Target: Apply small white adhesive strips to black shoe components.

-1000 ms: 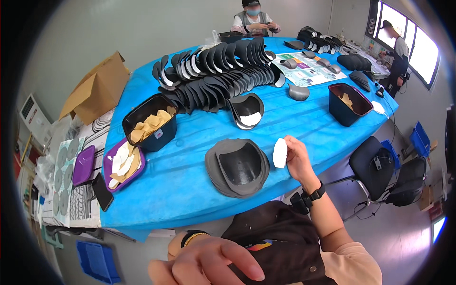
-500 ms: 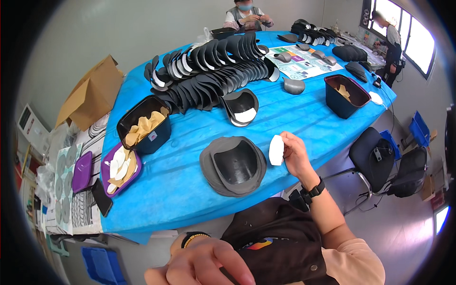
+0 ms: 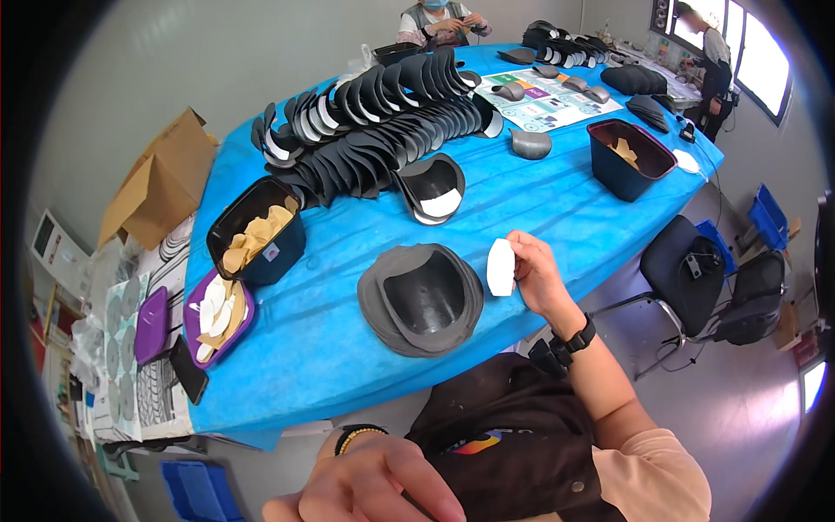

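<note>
My right hand (image 3: 539, 277) pinches a white elongated piece (image 3: 501, 268) with tapered ends between thumb and fingers, holding it upright above the table. Just left of it, a stack of dark grey curved pads (image 3: 377, 300) lies on the blue table cover, its glossy black hollow facing up. Close to the camera at the lower edge is my left hand (image 3: 374, 478), fingers curled in. What it holds, if anything, is hidden below the picture. Beyond the stack sits a smaller black curved shell (image 3: 426, 178) with a white patch on its inner edge.
Long rows of black curved shells (image 3: 365, 143) cover the far middle. Black bins (image 3: 283, 252) (image 3: 619, 178) hold tan pieces. A purple tray (image 3: 250, 315) with white and tan pieces and a phone (image 3: 189, 370) lie left. Two people work farther off; chairs (image 3: 678, 265) stand right.
The view has shifted slightly, so the table things appear a little higher and farther left. My right hand still holds the white piece, now turned more face-on. My left hand stays low and curled.
</note>
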Demonstrator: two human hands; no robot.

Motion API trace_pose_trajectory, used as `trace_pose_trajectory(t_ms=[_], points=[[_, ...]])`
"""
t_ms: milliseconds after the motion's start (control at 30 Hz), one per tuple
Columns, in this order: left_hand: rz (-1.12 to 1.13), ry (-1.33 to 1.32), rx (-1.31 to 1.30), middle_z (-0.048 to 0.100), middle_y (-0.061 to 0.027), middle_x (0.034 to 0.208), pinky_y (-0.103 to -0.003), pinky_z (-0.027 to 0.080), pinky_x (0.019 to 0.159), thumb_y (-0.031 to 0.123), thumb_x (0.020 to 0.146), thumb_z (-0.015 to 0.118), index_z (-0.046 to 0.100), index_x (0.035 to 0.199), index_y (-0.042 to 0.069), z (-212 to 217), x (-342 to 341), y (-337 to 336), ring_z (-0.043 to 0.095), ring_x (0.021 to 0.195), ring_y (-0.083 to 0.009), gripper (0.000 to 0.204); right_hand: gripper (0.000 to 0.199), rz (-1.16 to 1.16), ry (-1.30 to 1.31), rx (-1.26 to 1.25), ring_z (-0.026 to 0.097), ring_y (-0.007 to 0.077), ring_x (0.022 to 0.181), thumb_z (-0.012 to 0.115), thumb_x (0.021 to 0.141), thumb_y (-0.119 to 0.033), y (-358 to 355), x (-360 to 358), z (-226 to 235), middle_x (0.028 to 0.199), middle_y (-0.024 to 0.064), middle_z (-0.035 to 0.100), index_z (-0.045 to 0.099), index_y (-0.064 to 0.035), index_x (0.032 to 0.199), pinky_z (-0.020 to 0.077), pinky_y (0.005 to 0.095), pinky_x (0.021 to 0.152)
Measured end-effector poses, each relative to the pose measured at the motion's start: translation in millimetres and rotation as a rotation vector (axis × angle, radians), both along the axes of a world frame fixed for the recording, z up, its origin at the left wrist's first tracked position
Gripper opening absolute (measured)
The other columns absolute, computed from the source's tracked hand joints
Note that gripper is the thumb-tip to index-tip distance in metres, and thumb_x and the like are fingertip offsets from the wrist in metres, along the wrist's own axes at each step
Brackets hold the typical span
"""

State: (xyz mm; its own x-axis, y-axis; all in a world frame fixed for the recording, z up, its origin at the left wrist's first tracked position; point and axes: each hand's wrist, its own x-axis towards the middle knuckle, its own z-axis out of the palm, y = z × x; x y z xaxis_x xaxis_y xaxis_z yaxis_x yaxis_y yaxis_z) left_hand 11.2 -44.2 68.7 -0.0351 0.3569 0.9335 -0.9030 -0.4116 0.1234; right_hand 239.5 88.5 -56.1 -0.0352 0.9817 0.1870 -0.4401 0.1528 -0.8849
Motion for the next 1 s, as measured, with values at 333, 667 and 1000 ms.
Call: trace_pose_trajectory(t_ms=[333,667,1000], points=[[0.089,0.081,-0.028,0.066,-0.0009,0.097,-0.044,0.048,0.081,0.013,0.093,0.053,0.058,0.091,0.009,-23.6,-22.3,6.1,0.061,0.073,-0.017,0.007,0.025,-0.066,-0.015,-0.029,0.052,0.0083,0.06,0.053,0.094,-0.03,-5.6,-1.8,5.1,0.071,-0.0001,0.055,0.055,-0.0068,0.083,0.0379,0.023,0.052],[1.026,0.789,-0.486,0.068,-0.0104,0.084,-0.025,0.049,0.061,0.001,0.079,0.078,0.067,0.09,-0.001,-93.9,-14.3,35.5,0.063,0.069,-0.0139,0.016,0.024,-0.202,-0.21,0.118,0.058,0.0076,0.056,0.048,0.098,-0.019,-64.3,-36.7,36.9,0.067,0.0027,0.063,0.061,-0.0003,0.09,0.036,0.021,0.052],[0.78,0.832,-0.695,0.066,-0.0089,0.09,-0.019,0.048,0.057,-0.003,0.082,0.075,0.063,0.102,-0.004,-95.2,-10.6,40.0,0.059,0.064,-0.0049,0.024,0.023,-0.082,-0.315,0.185,0.059,0.0076,0.058,0.051,0.099,-0.018,-76.6,-50.8,49.8,0.068,0.0037,0.064,0.063,0.0014,0.094,0.0421,0.0223,0.054]])
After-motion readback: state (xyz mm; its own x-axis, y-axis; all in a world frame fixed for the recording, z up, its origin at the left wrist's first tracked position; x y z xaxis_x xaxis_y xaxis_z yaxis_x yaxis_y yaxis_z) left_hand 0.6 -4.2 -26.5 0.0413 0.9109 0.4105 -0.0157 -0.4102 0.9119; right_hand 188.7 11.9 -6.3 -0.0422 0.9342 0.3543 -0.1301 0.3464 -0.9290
